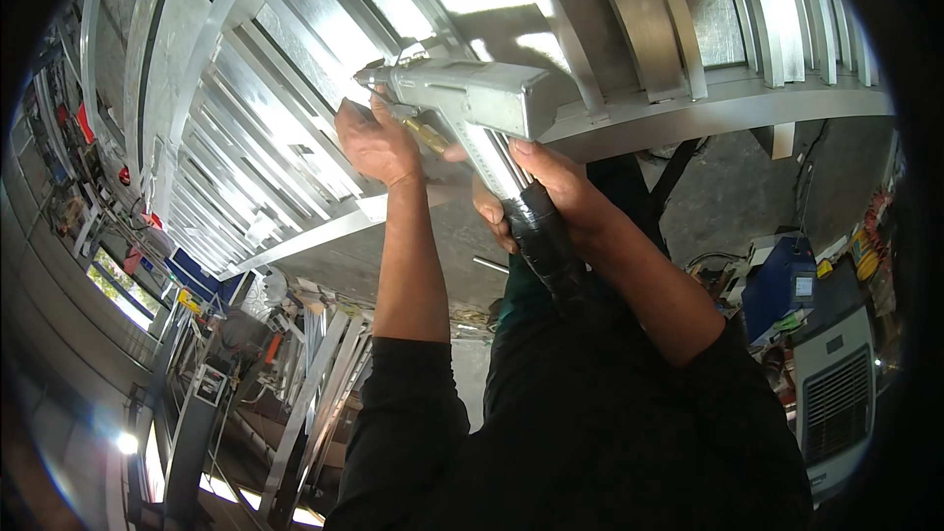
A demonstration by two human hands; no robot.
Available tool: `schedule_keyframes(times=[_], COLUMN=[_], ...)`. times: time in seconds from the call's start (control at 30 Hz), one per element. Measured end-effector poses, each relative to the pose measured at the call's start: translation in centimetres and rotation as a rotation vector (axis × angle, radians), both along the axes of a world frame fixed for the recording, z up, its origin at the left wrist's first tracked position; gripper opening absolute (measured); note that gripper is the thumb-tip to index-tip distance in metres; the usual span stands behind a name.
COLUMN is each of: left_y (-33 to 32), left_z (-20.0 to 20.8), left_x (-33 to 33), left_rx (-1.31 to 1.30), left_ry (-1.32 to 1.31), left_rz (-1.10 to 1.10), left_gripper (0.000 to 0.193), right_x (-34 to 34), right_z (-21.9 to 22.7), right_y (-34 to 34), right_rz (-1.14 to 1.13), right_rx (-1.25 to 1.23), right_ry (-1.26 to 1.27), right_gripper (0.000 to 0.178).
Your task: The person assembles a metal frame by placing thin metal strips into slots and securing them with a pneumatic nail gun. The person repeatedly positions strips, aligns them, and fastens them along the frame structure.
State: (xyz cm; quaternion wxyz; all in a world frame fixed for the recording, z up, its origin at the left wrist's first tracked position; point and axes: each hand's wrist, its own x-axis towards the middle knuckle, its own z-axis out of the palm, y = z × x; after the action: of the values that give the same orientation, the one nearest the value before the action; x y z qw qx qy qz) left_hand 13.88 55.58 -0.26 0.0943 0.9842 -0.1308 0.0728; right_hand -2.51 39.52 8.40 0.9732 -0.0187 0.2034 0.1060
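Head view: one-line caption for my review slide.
Right hand holds a boxy grey tool with black-wrapped handle, left hand by its nose, silver slatted metal frame beyond.

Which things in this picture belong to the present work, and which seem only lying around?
Likely in use:
grey handheld tool, in the right hand, with the left hand near its tip
slatted metal frame

Apparently lying about:
blue box
grey grilled unit
long metal strips, lower left

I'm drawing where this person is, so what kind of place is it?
Probably a metal workshop: the big slatted metal frame, the gun-shaped tool in the right hand and the long bars at lower left show it.
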Motion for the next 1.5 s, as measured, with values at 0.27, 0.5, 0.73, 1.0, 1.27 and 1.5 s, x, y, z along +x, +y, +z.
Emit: schedule_keyframes(times=[0.27, 0.5, 0.73, 1.0, 1.27, 1.5], left_y=[-0.5, -1.0, -0.6, -0.4, -0.7, -1.4], left_z=[0.8, 1.3, 0.9, 0.6, 0.8, 1.3], left_x=[-0.1, -0.2, -0.1, -0.1, -0.1, -0.1], left_rx=[0.053, 0.063, 0.018, 0.038, 0.029, 0.050], left_ry=[0.054, 0.069, 0.038, 0.048, 0.064, 0.229], left_rz=[0.011, 0.013, -0.032, -0.008, -0.019, 0.157], left_gripper=[0.029, 0.022, 0.025, 0.028, 0.029, 0.033], right_x=[0.1, 0.4, 0.6, 0.7, 0.7, -0.5], right_z=[0.1, 0.7, 1.4, 1.9, 2.5, 4.9], right_y=[0.1, -0.2, -0.4, -0.5, -0.8, -2.8], right_rz=[-0.002, 0.034, 0.071, 0.092, 0.100, 0.021], right_rx=[0.027, -0.025, -0.079, -0.096, -0.100, -0.212], right_ry=[0.003, 0.043, 0.077, 0.067, 0.093, 0.010], right_gripper=[0.055, 0.053, 0.052, 0.052, 0.051, 0.055])
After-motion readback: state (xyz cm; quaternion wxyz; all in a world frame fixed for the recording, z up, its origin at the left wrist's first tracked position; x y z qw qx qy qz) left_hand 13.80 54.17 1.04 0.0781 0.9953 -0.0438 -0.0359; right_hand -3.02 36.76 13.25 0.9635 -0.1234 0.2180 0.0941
